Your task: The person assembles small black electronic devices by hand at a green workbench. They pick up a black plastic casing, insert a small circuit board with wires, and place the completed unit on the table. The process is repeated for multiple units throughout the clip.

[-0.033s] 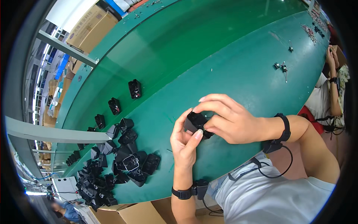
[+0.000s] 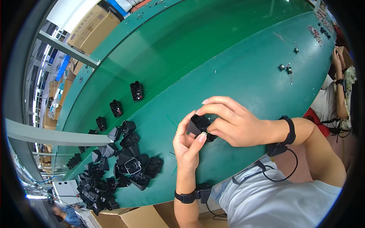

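A small black plastic housing [image 2: 199, 121], open on one side, is held over the green table just in front of me. My left hand [image 2: 187, 149] is closed round its left side, with the thumb along the near edge. Over its right side, my right hand [image 2: 240, 124] has its fingers bent, one on the far rim and others pinched at the opening. What those pinched fingertips may hold inside is hidden. Left of my hands lies a heap of similar black housings [image 2: 99, 185], one with a silvery rim [image 2: 133, 166].
Several black housings with parts inside, one of them nearest [image 2: 137, 91], stand in a row on the green belt [image 2: 171, 49]. Small wired parts [image 2: 289, 70] lie to the right. A grey metal bar [image 2: 57, 133] crosses at left. A co-worker's arm [image 2: 340, 95] shows at right.
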The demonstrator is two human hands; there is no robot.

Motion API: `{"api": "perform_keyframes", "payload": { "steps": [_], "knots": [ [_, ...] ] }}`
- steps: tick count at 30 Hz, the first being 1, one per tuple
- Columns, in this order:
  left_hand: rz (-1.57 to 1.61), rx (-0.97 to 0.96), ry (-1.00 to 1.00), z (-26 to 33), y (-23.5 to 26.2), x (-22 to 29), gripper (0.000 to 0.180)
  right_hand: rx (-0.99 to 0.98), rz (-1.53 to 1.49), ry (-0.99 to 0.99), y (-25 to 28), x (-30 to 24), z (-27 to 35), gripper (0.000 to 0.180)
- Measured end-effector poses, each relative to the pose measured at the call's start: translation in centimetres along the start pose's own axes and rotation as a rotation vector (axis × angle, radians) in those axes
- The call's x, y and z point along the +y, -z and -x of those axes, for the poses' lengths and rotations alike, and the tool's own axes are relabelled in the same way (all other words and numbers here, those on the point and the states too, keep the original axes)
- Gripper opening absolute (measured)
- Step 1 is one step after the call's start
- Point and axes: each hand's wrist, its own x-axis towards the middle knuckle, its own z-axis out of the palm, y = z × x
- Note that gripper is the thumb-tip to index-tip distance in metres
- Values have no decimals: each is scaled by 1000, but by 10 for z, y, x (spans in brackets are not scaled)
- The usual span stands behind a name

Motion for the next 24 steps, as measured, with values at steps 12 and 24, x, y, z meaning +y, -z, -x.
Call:
{"api": "perform_keyframes", "payload": {
  "steps": [12,24],
  "knots": [
    [205,29,44,0,4,-2,58,-168,-414,-122,8,7,-5,27],
    [-50,87,30,-1,-1,-6,45,-218,-778,-354,0,22,-2,23]
  ]
}}
